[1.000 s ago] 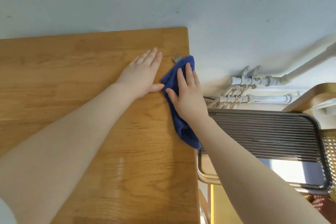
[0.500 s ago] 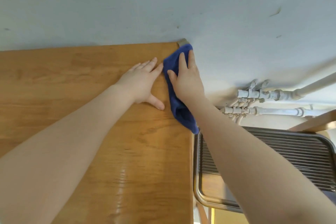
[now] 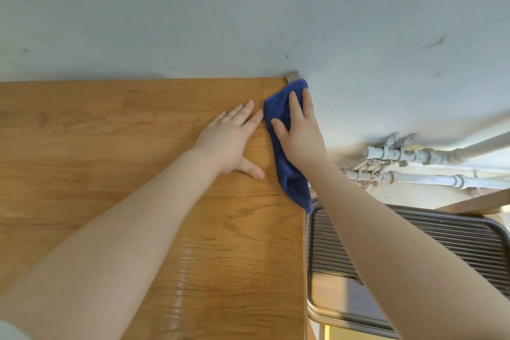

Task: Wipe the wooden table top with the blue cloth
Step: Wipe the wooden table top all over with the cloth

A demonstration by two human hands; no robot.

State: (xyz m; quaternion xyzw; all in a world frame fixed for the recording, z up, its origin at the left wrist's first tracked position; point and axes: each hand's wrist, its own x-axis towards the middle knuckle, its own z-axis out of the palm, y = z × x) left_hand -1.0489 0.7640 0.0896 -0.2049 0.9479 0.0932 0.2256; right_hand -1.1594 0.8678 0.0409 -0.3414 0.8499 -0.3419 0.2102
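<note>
At the table top's (image 3: 138, 174) far corner, flat right hand (image 3: 299, 132) presses blue cloth (image 3: 292, 182), partly hiding it.

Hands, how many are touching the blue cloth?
1. The right hand presses flat on the cloth; the left hand rests on the table beside it.

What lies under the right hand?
The blue cloth, pressed flat by the right hand at the table's far right corner. The cloth spills past the palm at both ends; the wood beneath it is covered.
</note>
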